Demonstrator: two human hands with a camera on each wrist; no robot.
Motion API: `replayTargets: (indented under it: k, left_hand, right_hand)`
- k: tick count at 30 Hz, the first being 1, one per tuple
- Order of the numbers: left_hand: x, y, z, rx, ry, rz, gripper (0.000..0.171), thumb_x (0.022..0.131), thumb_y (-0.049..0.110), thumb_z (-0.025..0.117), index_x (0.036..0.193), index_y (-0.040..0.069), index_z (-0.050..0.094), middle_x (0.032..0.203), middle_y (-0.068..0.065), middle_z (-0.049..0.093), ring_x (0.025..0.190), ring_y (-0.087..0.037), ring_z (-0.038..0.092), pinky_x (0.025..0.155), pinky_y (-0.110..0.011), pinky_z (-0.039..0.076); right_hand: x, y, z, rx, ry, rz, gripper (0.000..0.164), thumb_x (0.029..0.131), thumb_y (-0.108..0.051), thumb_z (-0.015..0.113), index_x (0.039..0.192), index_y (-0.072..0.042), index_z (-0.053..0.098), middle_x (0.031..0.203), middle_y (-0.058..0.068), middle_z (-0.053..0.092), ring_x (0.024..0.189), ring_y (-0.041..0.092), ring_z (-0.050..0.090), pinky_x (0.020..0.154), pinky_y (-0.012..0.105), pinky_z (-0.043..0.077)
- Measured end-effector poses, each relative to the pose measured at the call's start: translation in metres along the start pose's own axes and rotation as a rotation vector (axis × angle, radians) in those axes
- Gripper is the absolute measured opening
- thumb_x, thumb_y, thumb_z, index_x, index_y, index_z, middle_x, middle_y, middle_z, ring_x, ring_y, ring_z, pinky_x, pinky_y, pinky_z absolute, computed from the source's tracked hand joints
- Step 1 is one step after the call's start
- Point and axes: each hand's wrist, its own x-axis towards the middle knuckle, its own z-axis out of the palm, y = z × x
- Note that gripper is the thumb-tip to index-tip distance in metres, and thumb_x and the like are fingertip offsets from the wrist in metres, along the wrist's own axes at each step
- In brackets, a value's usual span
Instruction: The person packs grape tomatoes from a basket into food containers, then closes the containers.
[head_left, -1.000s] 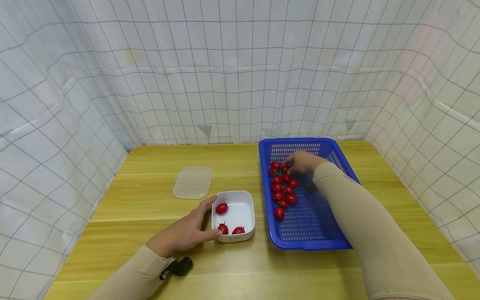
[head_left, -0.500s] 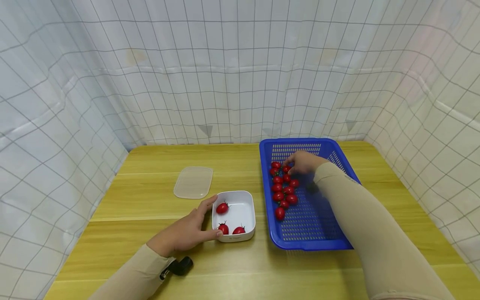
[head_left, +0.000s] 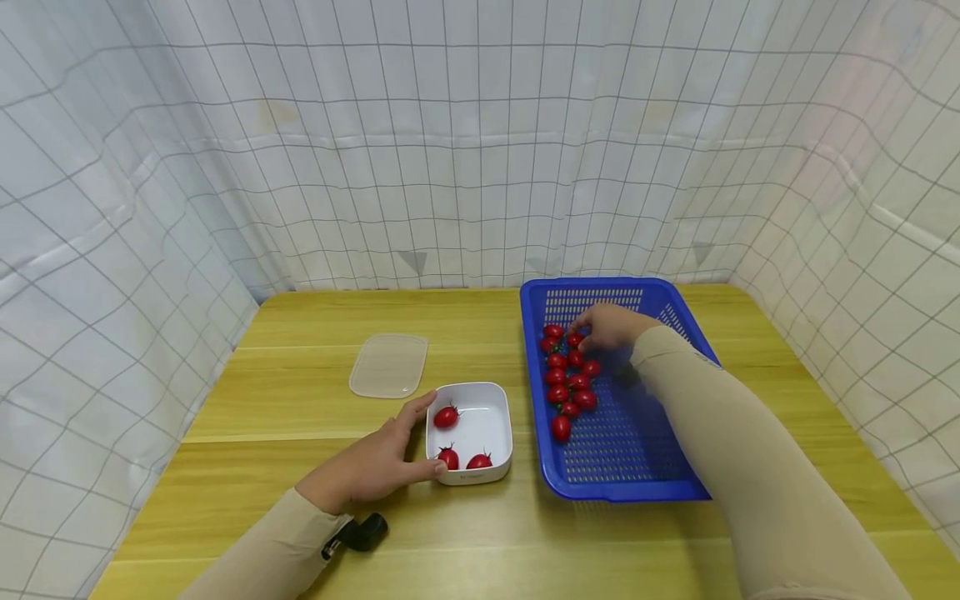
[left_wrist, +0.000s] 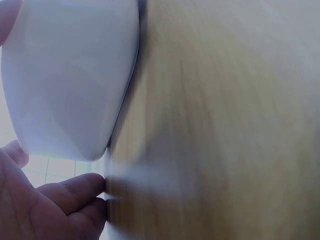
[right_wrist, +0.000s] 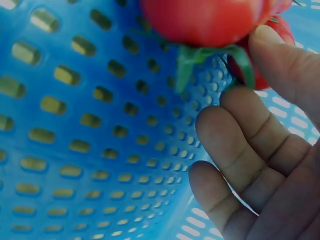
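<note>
Thumb and forefinger of my left hand [head_left: 375, 462] grip the left side of a small white square container [head_left: 483, 427], the thumb at its front rim. Inside it lie three cherry tomatoes [head_left: 446, 417] with green stems. In the left wrist view the container's outer wall [left_wrist: 65, 75] fills the upper left, other fingers [left_wrist: 82, 192] below it. My right hand [head_left: 611, 325] reaches into a blue plastic basket [head_left: 622, 490] and pinches a cherry tomato [head_left: 576, 340] near the back. The right wrist view shows the thumb on that tomato [right_wrist: 245, 67]; the forefinger is hidden.
Several more cherry tomatoes [head_left: 557, 394] lie along the basket's left side. A translucent square lid [head_left: 390, 365] lies flat behind the left hand. The wooden table [head_left: 487, 542] ends at a white grid-patterned curtain [head_left: 480, 150] at the back and sides.
Both hands keep nearly the same place. Container, basket and tomatoes appear shifted very slightly right together with the whole view; the right fingers stay at the same tomato.
</note>
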Motion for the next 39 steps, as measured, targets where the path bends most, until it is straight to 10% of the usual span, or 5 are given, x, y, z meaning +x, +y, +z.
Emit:
replayTargets:
  k: [21, 39]
  left_hand:
    - [0.001, 0.000, 0.001, 0.011, 0.002, 0.002, 0.103, 0.094, 0.054, 0.074, 0.169, 0.019, 0.013, 0.175, -0.014, 0.023, 0.160, -0.037, 0.026, 0.128, -0.062, 0.025]
    - [0.002, 0.000, 0.001, 0.007, -0.005, 0.021, 0.104, 0.094, 0.054, 0.074, 0.169, 0.017, 0.013, 0.174, -0.015, 0.024, 0.160, -0.039, 0.027, 0.128, -0.062, 0.025]
  right_hand:
    - [-0.042, -0.023, -0.043, 0.086, 0.032, -0.089, 0.039, 0.101, -0.023, 0.071, 0.139, -0.015, 0.069, 0.104, 0.005, 0.077, 0.090, 0.019, 0.068, 0.082, 0.039, 0.055]
    - [-0.078, -0.122, -0.059, 0.129, 0.004, -0.300, 0.035, 0.099, -0.020, 0.074, 0.134, -0.023, 0.072, 0.093, -0.004, 0.073, 0.084, 0.014, 0.064, 0.081, 0.033, 0.054]
